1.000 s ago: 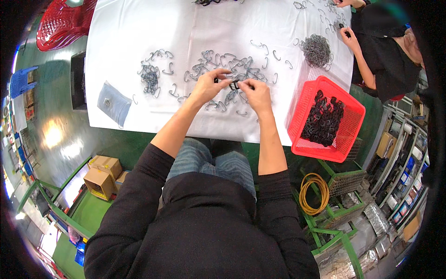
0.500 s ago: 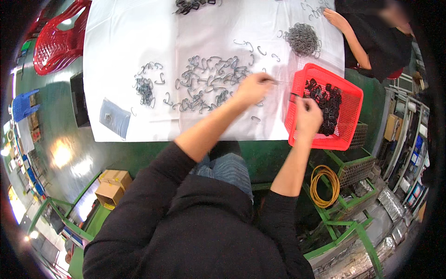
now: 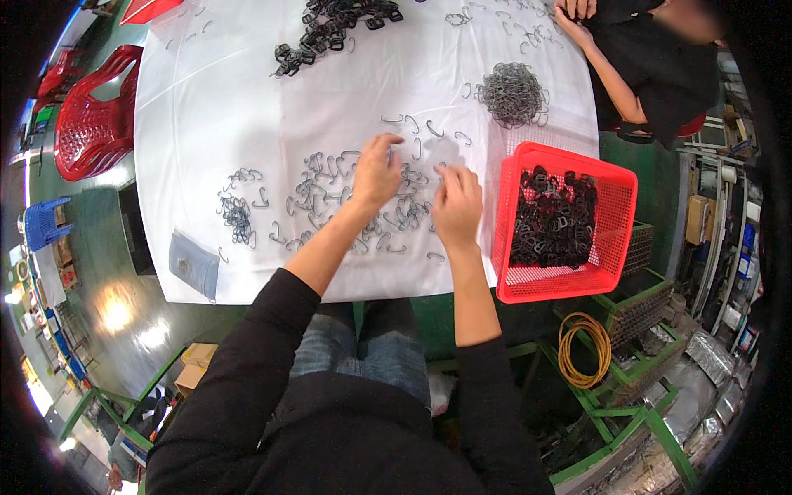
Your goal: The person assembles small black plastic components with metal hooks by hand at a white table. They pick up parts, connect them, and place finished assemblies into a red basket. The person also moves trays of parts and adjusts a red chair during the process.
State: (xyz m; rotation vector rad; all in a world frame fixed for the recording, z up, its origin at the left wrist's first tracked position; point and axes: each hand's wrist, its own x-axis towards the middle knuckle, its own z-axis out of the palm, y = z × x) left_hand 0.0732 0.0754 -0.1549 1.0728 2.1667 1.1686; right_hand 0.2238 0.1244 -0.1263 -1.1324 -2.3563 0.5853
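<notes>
Hooks (image 3: 408,213) spread across a white table (image 3: 186,148)

We see the thin grey hooks lying loose in a broad patch on the near middle of the table, with a few strays to its far side. The left hand (image 3: 377,173) is over the middle of this patch, its fingers half bent and pointing far and right. The right hand (image 3: 458,202) is just beside it, at the patch's right side, fingers curled loosely with the tips turned to the far left. We cannot tell whether either hand grips a hook.

Left of the patch we find a smaller cluster (image 3: 236,219) of hooks, and near the table's left corner a grey-blue pouch (image 3: 194,268). To the right of the right hand stands a red basket (image 3: 565,287), holding many black buckles (image 3: 557,223). Beyond it, we see a dense, round heap (image 3: 511,95) of hooks. More buckles lie in a long group (image 3: 318,35) at the far middle.

At the far right sits a co-worker (image 3: 668,91) in black, a forearm (image 3: 612,76) along the table's edge. Off the table, we note a red chair (image 3: 95,124) at left and a yellow hose (image 3: 565,355), coiled, at near right.
</notes>
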